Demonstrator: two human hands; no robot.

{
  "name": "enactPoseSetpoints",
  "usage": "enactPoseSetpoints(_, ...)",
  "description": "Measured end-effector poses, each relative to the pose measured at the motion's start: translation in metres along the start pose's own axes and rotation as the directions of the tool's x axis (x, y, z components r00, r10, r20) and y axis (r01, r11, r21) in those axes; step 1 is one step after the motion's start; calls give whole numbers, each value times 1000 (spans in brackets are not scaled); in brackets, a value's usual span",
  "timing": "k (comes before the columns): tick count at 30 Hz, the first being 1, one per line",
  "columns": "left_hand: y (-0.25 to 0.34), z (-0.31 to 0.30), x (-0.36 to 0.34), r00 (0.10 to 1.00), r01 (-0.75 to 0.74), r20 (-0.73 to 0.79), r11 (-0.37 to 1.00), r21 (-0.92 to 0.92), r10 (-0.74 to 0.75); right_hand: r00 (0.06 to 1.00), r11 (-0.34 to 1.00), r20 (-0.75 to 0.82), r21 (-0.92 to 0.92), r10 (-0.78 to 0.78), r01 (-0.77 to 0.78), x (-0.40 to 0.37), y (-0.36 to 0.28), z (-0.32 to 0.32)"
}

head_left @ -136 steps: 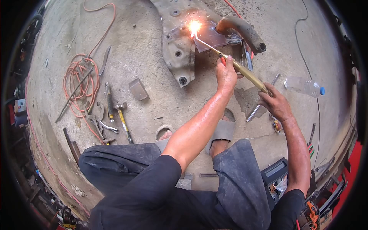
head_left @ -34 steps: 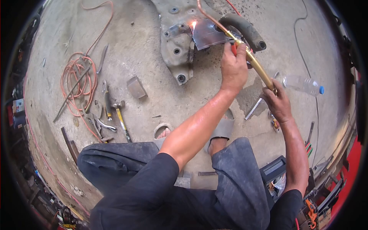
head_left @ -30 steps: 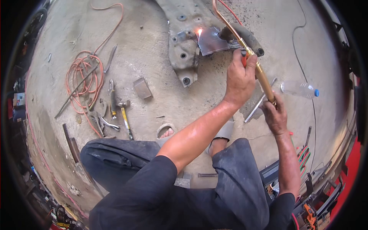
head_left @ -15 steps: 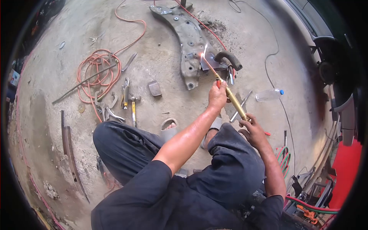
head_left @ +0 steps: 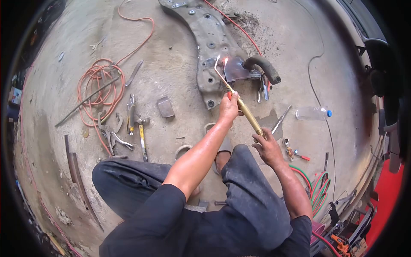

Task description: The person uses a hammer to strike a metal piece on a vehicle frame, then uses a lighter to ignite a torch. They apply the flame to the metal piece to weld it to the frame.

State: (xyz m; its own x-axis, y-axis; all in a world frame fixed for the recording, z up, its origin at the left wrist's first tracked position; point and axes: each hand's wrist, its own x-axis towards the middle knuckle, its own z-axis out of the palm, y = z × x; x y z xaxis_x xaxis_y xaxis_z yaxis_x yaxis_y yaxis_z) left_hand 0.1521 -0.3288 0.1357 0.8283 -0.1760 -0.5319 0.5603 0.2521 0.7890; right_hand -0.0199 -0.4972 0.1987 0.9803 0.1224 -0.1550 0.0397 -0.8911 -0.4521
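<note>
My left hand (head_left: 229, 109) is closed round the front part of a brass gas torch (head_left: 249, 115), beside a small red part. My right hand (head_left: 269, 147) grips the torch's rear end. A small bright flame shows at the thin bent tip, over a grey, perforated metal car part (head_left: 209, 45). Just right of the tip, a spot glows orange at the edge of a dark metal plate (head_left: 237, 70), which lies against the car part. A thick bent pipe (head_left: 264, 67) curves out next to the plate, with pliers-like handles (head_left: 260, 92) below.
On the left floor lie a coiled orange hose (head_left: 96, 88), locking pliers (head_left: 112, 132), a hammer (head_left: 142, 137) and a metal block (head_left: 165, 107). To the right are a plastic bottle (head_left: 311, 113), a thin rod (head_left: 281, 119) and red-green hoses (head_left: 321, 195).
The torch tip has moved left, away from the glowing plate edge. Both hands have shifted left with the torch, and my view has shifted too.
</note>
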Motion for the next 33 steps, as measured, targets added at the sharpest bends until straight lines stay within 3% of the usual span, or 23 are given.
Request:
enactPoseSetpoints(7,-17,5,52,999,15,32,997,70,-18,997,997,1,18,72,-72,33,23,22)
enactPoseSetpoints(16,-30,34,60,997,55,55,994,-91,-50,1000,993,-18,-120,6,-8,37,60,0)
enactPoseSetpoints(33,-40,28,61,998,38,43,999,-22,-37,1000,992,4,-123,-5,5,32,58,4)
